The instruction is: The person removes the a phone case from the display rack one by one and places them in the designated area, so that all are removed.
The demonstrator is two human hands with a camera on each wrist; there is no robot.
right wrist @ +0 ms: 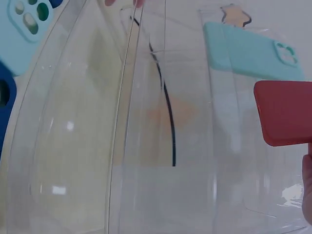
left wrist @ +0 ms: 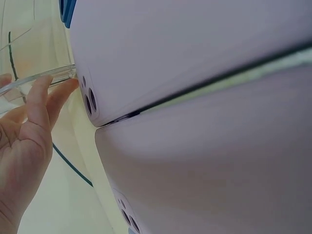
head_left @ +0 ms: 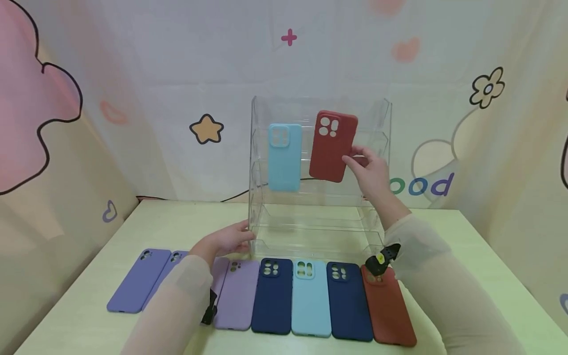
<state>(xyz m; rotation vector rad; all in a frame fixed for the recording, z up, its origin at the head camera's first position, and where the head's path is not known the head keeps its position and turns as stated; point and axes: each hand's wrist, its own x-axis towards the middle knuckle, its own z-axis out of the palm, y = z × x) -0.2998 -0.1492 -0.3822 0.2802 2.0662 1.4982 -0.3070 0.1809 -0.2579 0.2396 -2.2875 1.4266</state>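
Note:
My right hand point(head_left: 370, 172) pinches a dark red phone case point(head_left: 330, 153) by its right edge, thumb in front. The case is held slightly tilted before the upper tiers of a clear tiered rack point(head_left: 319, 236). To its left, a light blue phone case point(head_left: 285, 167) stands upright in the rack, its camera cutout at the top left. At the rack's lower left side, my left hand point(head_left: 228, 239) grips the clear edge between its fingers. The right wrist view catches the red case's lower end point(right wrist: 287, 114) but only a sliver of the hand.
In front of the rack lies a row of phone cases: violet point(head_left: 139, 281), lilac point(head_left: 237, 301), navy point(head_left: 271, 305), light blue point(head_left: 311, 305), another navy point(head_left: 350, 308) and red point(head_left: 392, 315). My left forearm covers part of the row. A patterned curtain point(head_left: 199, 64) hangs behind the table.

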